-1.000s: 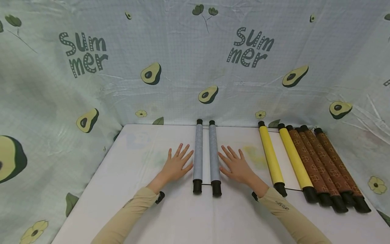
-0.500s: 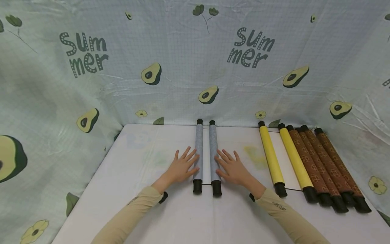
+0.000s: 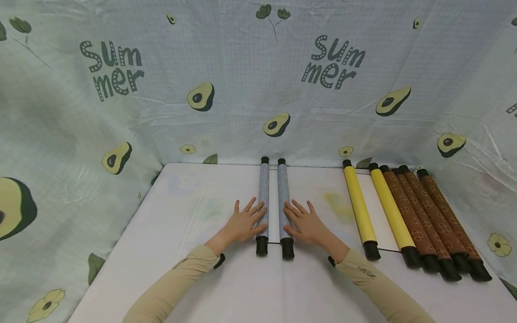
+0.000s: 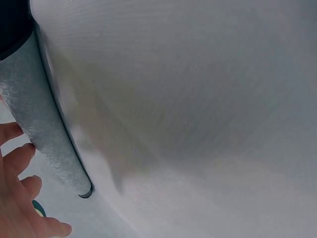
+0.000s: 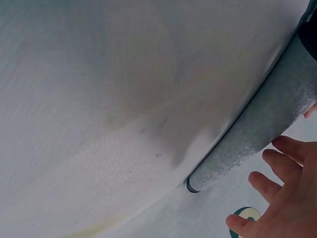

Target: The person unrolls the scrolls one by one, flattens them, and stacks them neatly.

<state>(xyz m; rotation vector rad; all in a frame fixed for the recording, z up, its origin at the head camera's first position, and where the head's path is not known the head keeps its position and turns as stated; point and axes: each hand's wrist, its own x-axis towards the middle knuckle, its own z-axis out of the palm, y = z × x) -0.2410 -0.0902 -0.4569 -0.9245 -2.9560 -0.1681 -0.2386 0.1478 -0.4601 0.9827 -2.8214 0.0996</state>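
Currently, I view the left hand (image 3: 241, 224) and right hand (image 3: 308, 226) splayed, gripping nothing; they touch the left grey roller (image 3: 264, 186) at the former's 2 o'clock, the right grey roller (image 3: 283, 186) at the latter's 10 o'clock. Printed backdrop (image 3: 242, 58): beyond, 12 o'clock.

Wrist-view hands (image 4: 16, 201) (image 5: 294, 198) cropped, sleeve lettering (image 3: 366, 272) illegible

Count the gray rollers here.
2: the left gray roller, partly covered by the left hand, and the right gray roller, partly covered by the right hand. None seems hidden.
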